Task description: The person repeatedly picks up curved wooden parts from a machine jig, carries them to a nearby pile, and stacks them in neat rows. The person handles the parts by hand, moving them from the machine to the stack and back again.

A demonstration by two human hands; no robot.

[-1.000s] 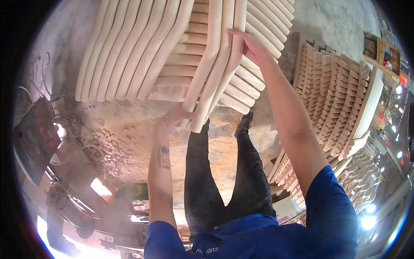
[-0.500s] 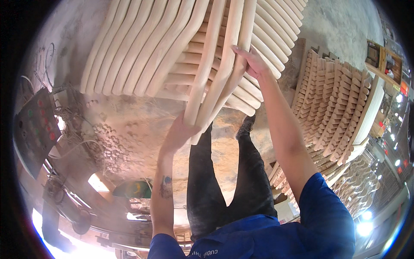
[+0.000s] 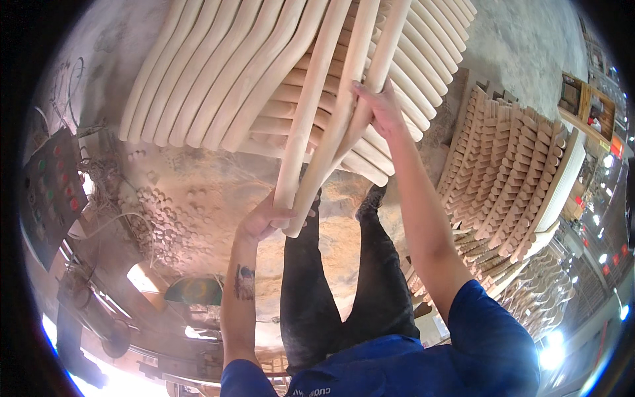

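Note:
Three bent, pale wooden bars lie across the front of a stack. My left hand (image 3: 264,218) is closed round the near ends of the left wooden bar (image 3: 307,112) and the middle wooden bar (image 3: 338,122), which jut out past the stack toward me. Farther up, my right hand (image 3: 383,111) grips the right wooden bar (image 3: 389,49), its thumb reaching over to the middle one. Beneath them is the stack of bent wooden bars (image 3: 225,79), laid in crossing layers. The bars' far ends are outside the view.
More wooden pieces (image 3: 506,165) are piled in rows at the right, with curvy wooden parts (image 3: 536,291) nearer. A panel with coloured buttons (image 3: 53,192) stands at the left. Round wood offcuts (image 3: 172,221) lie on the dusty floor. My legs (image 3: 311,291) are close to the stack.
The near ends of the held bars have come toward me and slightly left. Both hands have shifted a little nearer, and the left bar now sits farther apart from the middle one.

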